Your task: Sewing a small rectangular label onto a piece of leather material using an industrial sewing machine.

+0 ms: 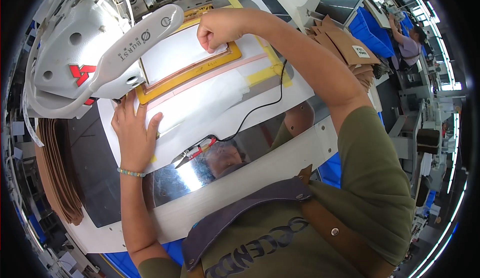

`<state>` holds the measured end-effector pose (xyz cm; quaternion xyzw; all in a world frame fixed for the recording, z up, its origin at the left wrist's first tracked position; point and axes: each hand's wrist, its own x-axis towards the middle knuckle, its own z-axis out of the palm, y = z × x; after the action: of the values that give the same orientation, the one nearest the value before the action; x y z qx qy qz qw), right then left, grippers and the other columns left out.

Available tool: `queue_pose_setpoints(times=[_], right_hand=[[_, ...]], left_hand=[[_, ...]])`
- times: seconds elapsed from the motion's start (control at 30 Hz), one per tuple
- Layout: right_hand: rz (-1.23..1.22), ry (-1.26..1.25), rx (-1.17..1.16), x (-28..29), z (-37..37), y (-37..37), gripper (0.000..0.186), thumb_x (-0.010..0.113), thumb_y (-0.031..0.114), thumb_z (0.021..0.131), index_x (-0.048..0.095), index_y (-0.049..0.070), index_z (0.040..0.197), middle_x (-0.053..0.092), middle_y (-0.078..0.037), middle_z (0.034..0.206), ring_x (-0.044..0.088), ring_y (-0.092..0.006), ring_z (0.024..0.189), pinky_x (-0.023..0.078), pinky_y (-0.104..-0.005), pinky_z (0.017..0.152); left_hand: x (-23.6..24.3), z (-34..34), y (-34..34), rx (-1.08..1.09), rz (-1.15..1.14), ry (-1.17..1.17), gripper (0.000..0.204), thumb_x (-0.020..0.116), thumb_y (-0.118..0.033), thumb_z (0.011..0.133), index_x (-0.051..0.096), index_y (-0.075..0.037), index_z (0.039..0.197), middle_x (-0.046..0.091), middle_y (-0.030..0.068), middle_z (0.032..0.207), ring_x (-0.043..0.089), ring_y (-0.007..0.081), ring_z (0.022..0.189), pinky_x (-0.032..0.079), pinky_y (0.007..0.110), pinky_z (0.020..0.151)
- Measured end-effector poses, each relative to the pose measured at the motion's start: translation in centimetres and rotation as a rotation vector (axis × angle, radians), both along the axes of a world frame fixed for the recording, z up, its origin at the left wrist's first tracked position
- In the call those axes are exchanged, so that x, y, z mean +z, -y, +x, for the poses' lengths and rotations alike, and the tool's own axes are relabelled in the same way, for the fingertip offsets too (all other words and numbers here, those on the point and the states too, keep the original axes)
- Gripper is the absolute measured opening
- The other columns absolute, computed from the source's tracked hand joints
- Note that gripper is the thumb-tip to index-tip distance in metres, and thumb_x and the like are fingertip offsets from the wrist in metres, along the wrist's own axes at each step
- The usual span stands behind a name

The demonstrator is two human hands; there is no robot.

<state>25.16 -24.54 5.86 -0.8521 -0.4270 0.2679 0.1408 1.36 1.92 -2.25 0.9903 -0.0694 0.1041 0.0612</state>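
A yellow frame [192, 73] with a brown inner edge lies tilted under the sewing machine's head, around a white inner sheet [170, 53]. My left hand [134, 130] rests with fingers spread beside the frame's near left corner, fingertips at its edge. Over the frame's right part, my right hand [220, 30] is closed with curled fingers, low above the white sheet; whatever is between the fingers is hidden. Beneath the frame is a white paper sheet [200, 115] with pink and yellow tape strips. Red-handled thread snips [196, 150] lie near its front edge.
The white sewing machine [75, 38] and its lamp arm [135, 43] stand close on the left. A black cord [257, 107] runs to the snips. Brown pieces are stacked at left [57, 173] and right [342, 45]. A blue bin [371, 33], a screen [340, 0] and a co-worker [410, 43] are beyond.
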Motion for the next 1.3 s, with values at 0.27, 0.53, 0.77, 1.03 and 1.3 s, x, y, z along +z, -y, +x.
queue_pose_setpoints(times=[0.27,0.53,0.77,1.03,1.3], right_hand=[[-0.029,-0.006,-0.026,-0.6,0.3,0.3,0.008,0.078,0.007,0.079,0.074,0.006,0.085,0.073,-0.005,0.08,0.068,-0.0167,0.074,0.051,-0.0349,0.063],[-0.092,0.073,-0.018,-0.9,0.1,-0.3,0.006,0.075,0.006,0.078,0.072,0.007,0.083,0.073,-0.007,0.079,0.069,-0.0194,0.074,0.051,-0.0366,0.064],[-0.234,0.156,0.09,0.0,-0.3,-0.3,0.005,0.071,0.007,0.085,0.074,0.006,0.088,0.068,-0.009,0.094,0.066,-0.0246,0.096,0.053,-0.037,0.078],[-0.256,0.688,0.203,-1.7,-2.0,0.3,0.019,0.057,0.006,0.092,0.077,0.005,0.093,0.066,-0.012,0.106,0.061,-0.0269,0.113,0.053,-0.0391,0.094],[0.016,0.216,0.116,-0.3,-1.5,0.4,0.014,0.059,0.006,0.085,0.072,0.009,0.083,0.068,-0.01,0.075,0.067,-0.0279,0.086,0.053,-0.0405,0.075]], left_hand=[[-0.1,0.0,-0.1,0.002,-0.006,0.0,0.065,0.05,-0.052,0.105,0.053,-0.007,0.152,0.04,0.0208,0.161,0.031,0.0413,0.151,0.021,0.056,0.12],[0.0,-0.1,0.1,0.015,0.003,-0.019,0.063,0.05,-0.049,0.106,0.052,-0.007,0.152,0.038,0.0204,0.163,0.029,0.0409,0.152,0.02,0.055,0.121],[-0.1,-0.2,0.1,0.016,0.046,-0.008,0.06,0.045,-0.046,0.109,0.05,-0.006,0.153,0.036,0.0205,0.164,0.028,0.0395,0.153,0.019,0.054,0.122],[-0.1,-0.3,0.1,0.013,0.035,0.002,0.061,0.047,-0.047,0.108,0.051,-0.005,0.152,0.038,0.0209,0.163,0.03,0.0397,0.152,0.02,0.054,0.123],[-0.1,-0.2,0.2,0.017,0.009,0.023,0.059,0.055,-0.043,0.105,0.054,-0.004,0.149,0.039,0.0205,0.162,0.031,0.0393,0.152,0.02,0.053,0.122]])
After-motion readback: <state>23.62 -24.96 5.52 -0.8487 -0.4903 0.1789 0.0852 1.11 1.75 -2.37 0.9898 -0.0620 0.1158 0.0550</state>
